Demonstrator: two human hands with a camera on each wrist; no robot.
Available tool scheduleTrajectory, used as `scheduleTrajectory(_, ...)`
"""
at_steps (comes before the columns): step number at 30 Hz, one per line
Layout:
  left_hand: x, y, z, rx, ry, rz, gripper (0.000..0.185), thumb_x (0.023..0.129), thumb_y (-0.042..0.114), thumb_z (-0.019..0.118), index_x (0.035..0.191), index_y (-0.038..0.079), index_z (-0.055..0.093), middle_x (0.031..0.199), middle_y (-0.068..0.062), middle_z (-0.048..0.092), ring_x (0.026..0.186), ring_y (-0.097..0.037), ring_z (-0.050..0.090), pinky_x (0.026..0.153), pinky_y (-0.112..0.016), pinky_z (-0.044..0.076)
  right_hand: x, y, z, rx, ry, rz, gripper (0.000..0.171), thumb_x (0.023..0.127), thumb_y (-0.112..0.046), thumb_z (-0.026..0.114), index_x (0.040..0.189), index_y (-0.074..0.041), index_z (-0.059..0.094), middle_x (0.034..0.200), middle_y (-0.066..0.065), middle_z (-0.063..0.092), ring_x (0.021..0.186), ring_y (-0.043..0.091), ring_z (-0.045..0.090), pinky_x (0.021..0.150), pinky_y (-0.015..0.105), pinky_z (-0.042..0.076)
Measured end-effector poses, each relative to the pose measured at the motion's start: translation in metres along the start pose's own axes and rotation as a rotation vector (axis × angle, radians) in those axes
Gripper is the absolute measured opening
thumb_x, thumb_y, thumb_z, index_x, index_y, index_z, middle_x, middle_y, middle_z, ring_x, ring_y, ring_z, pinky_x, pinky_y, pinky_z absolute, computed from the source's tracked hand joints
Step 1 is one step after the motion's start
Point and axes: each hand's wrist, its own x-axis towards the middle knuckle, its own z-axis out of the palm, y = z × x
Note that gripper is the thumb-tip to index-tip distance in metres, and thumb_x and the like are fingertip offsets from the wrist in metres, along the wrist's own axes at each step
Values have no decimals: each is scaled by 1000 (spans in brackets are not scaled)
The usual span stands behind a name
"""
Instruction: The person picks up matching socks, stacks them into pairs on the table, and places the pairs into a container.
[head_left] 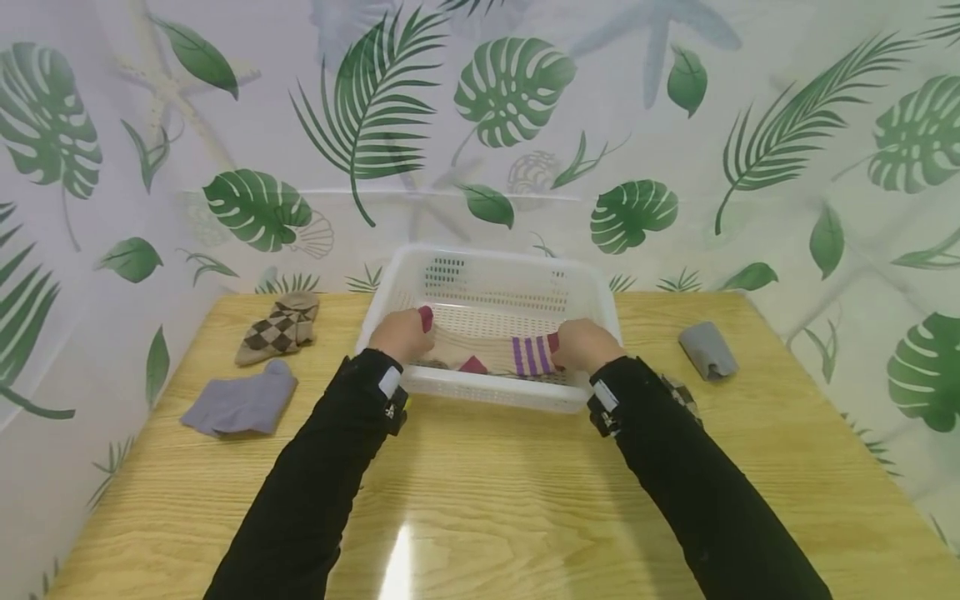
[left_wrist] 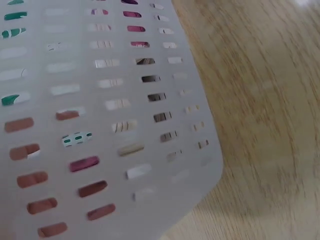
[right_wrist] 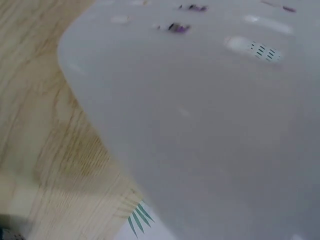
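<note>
In the head view, both hands are inside the white basket (head_left: 495, 275) at frame centre. The left hand (head_left: 401, 335) and the right hand (head_left: 587, 344) each pinch one end of a beige sock (head_left: 487, 350) (purple stripes, maroon tips), fingers curled. Keeping it stretched flat and low seems best. The wrist views show only the basket wall (left_wrist: 100, 125) over the wooden table (right_wrist: 35, 125).

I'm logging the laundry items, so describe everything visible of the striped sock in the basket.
The striped sock looks like beige knit with purple stripes near one end, a dark red triangle patch and dark red tips. It lies stretched flat across the near side of the white slotted plastic basket, gripped at its ends by the left hand and right hand.
</note>
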Motion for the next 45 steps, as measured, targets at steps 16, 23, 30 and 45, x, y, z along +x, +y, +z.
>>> scheduleTrajectory(16,4,1,10,116,195,122,55,92,6,50,143,-11,37,147,-27,37,136,-39,37,114,-42,29,-4,1,-1,-45,-52,-88,19,89,-18,62,80,-1,62,77,9,57,71,22,53,65,32,43)
scheduleTrajectory(23,-52,-17,-5,-213,435,346,36,92,7,57,126,-2,60,128,-18,60,121,-33,55,103,-44,43,-44,4,-8,22,138,-286,34,93,-23,63,112,6,67,128,29,56,117,42,55,101,52,42)
scheduleTrajectory(30,-108,-92,-7,-381,424,254,28,98,10,56,123,-1,63,125,-21,60,114,-38,56,94,-51,47,-106,18,-6,187,367,-460,32,96,-19,62,121,0,63,132,22,56,122,40,51,100,55,43)
scheduleTrajectory(45,-127,-230,-34,-132,251,-308,45,95,16,55,127,-15,50,130,-38,47,116,-53,47,90,-60,42,-159,50,29,256,494,-640,18,91,-7,65,107,-11,72,98,-1,73,83,6,64,62,25,53)
